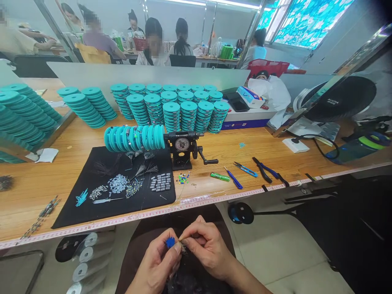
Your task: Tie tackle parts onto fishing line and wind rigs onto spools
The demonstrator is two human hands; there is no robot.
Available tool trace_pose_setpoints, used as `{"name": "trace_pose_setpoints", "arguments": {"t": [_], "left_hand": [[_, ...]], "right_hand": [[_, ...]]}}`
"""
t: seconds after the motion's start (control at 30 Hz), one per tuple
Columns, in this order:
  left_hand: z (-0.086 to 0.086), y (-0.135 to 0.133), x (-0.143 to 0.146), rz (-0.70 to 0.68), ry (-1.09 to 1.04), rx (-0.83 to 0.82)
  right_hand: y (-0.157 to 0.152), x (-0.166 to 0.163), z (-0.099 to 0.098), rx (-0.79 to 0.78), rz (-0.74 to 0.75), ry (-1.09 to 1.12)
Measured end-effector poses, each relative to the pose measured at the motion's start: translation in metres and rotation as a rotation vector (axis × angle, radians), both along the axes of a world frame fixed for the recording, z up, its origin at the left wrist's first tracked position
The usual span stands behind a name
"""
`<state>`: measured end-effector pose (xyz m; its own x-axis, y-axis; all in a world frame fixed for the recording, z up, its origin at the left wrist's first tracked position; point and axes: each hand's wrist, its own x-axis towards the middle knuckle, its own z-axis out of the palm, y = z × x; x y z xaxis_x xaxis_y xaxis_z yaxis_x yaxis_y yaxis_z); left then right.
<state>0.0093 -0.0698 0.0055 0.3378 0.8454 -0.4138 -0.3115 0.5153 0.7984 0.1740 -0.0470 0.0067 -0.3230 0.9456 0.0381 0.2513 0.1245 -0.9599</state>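
Low over my lap, my left hand (157, 265) pinches a small blue piece (170, 242) while my right hand (208, 249) closes narrowly on a thin feathered stem (183, 246), the two hands held close to steady such fine work. At twelve o'clock stands a hand-cranked winder (183, 148); the black mat (70, 214) at eleven keeps small parts within reach, with pliers (266, 169) at one.

bright even indoor light from long white ceiling tubes (190, 2) and a blue floral-patterned window (309, 20), only faint soft shadows on the pale wooden tabletop (85, 143). strong wide-angle bend at edges, dark top right corner, left hand (157, 265), right hand (208, 249), small blue tuft (170, 242) slightly soft.
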Motion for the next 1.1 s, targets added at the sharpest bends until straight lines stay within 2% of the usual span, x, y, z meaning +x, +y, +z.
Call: {"name": "trace_pose_setpoints", "arguments": {"t": [0.17,0.37,0.5,0.57,0.67,0.83,1.0,1.1], "left_hand": [[-0.003,-0.001,0.001,0.017,-0.006,0.009],[0.003,0.000,0.002,-0.004,0.008,0.006],[0.004,0.001,0.002,-0.027,0.014,0.013],[0.001,0.001,0.001,-0.034,0.001,0.015],[-0.005,0.001,-0.001,-0.062,-0.031,0.024],[-0.011,0.001,-0.002,-0.109,0.007,0.011],[0.000,0.004,-0.003,-0.082,0.178,0.122],[0.008,0.006,-0.004,-0.090,0.309,0.184]], "right_hand": [[-0.002,0.000,-0.002,-0.044,-0.024,-0.004],[-0.001,0.000,0.003,-0.021,-0.031,-0.013],[-0.002,0.000,-0.001,-0.043,-0.029,0.020],[-0.002,0.001,-0.006,-0.096,-0.015,0.076],[0.000,0.000,-0.011,-0.264,0.036,0.233],[0.002,-0.006,-0.011,-0.457,0.061,0.390],[-0.005,-0.018,-0.013,-0.606,-0.023,0.666],[-0.011,-0.023,-0.017,-0.642,-0.089,0.789]]}}
